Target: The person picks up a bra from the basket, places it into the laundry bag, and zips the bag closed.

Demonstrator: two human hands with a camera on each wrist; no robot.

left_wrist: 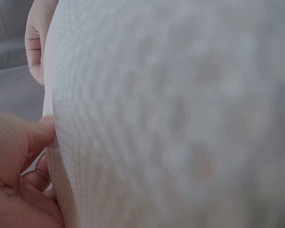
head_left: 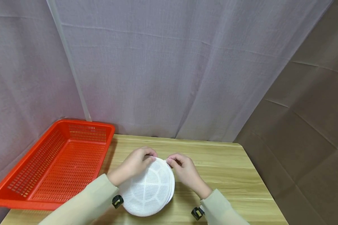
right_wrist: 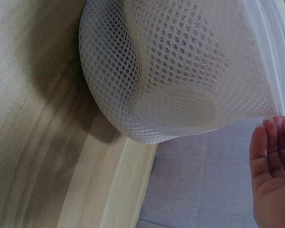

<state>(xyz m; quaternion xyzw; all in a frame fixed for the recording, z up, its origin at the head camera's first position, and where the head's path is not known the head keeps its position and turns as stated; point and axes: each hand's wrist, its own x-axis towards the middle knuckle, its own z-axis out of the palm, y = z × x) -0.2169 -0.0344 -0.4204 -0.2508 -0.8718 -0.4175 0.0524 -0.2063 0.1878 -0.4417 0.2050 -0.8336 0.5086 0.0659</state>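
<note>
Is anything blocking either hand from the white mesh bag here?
Nothing visible does: the left hand and right hand both pinch the mesh bag directly at its edge. The red basket stands off to the left.

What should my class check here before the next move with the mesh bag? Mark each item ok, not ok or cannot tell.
1. Left hand grips the rim of the mesh bag: ok.
2. Right hand pinches the rim by the zip: ok.
3. Zip closed all the way round: cannot tell; part of the rim is out of sight.
4. A hand free for another job: not ok; both hold the bag.
5. Red basket in view, left of the bag: ok.
</note>
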